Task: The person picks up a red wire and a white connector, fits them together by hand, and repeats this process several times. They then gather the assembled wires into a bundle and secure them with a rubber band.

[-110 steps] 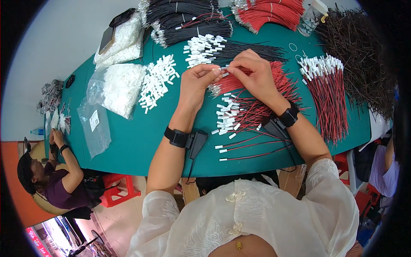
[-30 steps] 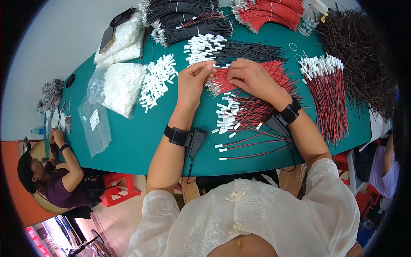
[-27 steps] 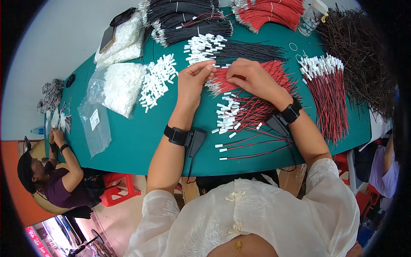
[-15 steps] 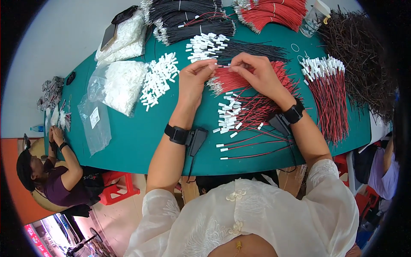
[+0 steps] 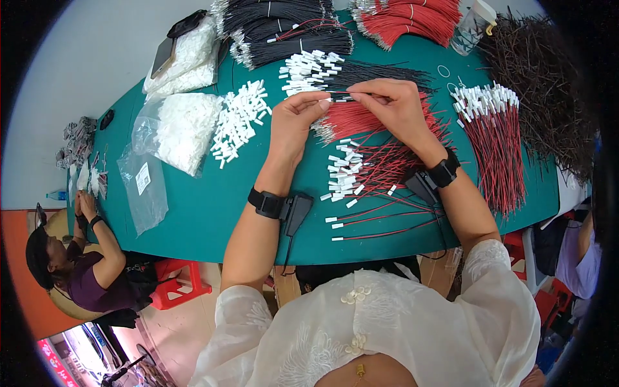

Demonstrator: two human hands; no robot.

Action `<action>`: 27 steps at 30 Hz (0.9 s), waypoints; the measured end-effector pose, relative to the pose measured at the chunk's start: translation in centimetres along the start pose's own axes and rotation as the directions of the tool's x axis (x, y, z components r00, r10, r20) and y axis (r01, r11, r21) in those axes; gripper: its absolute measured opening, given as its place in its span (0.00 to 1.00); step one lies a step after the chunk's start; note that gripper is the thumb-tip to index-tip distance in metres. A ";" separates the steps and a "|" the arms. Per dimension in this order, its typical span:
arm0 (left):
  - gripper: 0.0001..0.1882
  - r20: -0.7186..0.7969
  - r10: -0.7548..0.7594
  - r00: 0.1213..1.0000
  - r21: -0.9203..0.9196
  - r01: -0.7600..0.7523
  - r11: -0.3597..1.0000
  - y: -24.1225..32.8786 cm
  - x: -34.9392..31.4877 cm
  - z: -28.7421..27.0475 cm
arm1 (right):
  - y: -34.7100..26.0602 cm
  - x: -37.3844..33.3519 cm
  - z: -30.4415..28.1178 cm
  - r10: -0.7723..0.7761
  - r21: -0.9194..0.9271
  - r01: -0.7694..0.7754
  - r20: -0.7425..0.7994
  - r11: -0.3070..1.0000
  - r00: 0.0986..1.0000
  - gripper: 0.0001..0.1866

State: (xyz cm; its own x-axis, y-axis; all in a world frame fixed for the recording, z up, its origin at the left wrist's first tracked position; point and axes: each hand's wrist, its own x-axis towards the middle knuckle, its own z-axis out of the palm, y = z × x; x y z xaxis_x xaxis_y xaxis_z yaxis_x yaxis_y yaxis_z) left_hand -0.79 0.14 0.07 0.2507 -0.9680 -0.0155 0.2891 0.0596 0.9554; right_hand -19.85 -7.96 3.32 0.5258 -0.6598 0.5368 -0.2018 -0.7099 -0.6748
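My left hand (image 5: 298,119) is closed in a pinch on a small white connector, mostly hidden by its thumb and fingertip. A short stretch of red wire (image 5: 340,92) runs from there to my right hand (image 5: 392,106), whose thumb and forefinger pinch it. Just beneath both hands lies a fan of loose red wires (image 5: 351,120) with metal tips. Beyond them are black wires (image 5: 380,76) fitted with white connectors (image 5: 309,69). Nearer me is a pile of red-and-black wire pairs (image 5: 393,161) ending in white connectors (image 5: 346,169).
Loose white connectors (image 5: 240,122) and a clear bag of them (image 5: 187,132) lie to the left. Bundled black wires (image 5: 284,32) and red wires (image 5: 409,22) sit at the back. Right are joined wire pairs (image 5: 493,155), a cup (image 5: 474,29) and a dark heap (image 5: 541,90). Another person (image 5: 84,258) works far left.
My right hand's fingers have straightened and shifted slightly up and away from the left hand. More red wire shows between the hands. The left hand is almost still.
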 end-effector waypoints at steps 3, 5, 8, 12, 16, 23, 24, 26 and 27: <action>0.12 0.021 0.005 1.000 0.012 -0.005 1.000 -0.1 0.0 -0.2 | 0.2 -0.1 0.1 -0.012 -0.007 0.012 0.007 1.000 1.000 0.07; 0.11 0.034 0.010 0.999 0.026 -0.011 1.000 -0.1 0.0 -0.1 | 0.3 -0.1 0.2 -0.037 -0.018 0.036 -0.014 0.999 0.999 0.06; 0.11 0.038 0.015 0.999 0.043 -0.017 0.999 0.0 0.0 -0.1 | 0.2 -0.1 0.2 -0.060 -0.046 0.060 -0.014 0.997 0.998 0.06; 0.11 0.039 0.018 0.999 0.065 -0.020 0.998 0.1 -0.1 0.0 | 0.0 0.0 0.4 -0.094 -0.074 0.093 -0.009 0.993 0.996 0.05; 0.11 0.045 0.019 0.999 0.074 -0.022 0.997 0.2 -0.1 0.0 | -0.1 0.1 0.4 -0.153 -0.072 0.150 -0.035 0.986 0.988 0.04; 0.11 0.038 0.016 0.999 0.076 -0.019 0.997 0.1 -0.1 0.0 | 0.0 0.2 0.2 -0.192 -0.101 0.189 -0.014 0.977 0.981 0.05; 0.11 0.034 0.012 0.999 0.074 -0.014 0.997 0.1 -0.1 0.0 | 0.0 0.3 0.3 -0.199 -0.092 0.196 -0.029 0.976 0.980 0.05; 0.11 0.025 0.005 1.000 0.072 -0.006 0.997 0.1 -0.1 0.0 | 0.0 0.3 0.4 -0.214 -0.075 0.209 -0.059 0.975 0.975 0.04; 0.11 0.025 0.004 1.000 0.071 -0.006 0.997 0.1 -0.1 0.0 | 0.0 0.3 0.4 -0.214 -0.075 0.209 -0.058 0.975 0.975 0.04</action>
State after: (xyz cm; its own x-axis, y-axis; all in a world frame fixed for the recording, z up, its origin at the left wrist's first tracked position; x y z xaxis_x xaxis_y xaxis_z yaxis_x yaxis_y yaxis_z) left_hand -0.82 0.26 0.20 0.2288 -0.9735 -0.0041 0.2209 0.0478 0.9741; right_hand -19.35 -8.04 3.31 0.5076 -0.5060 0.6974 -0.1485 -0.8486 -0.5077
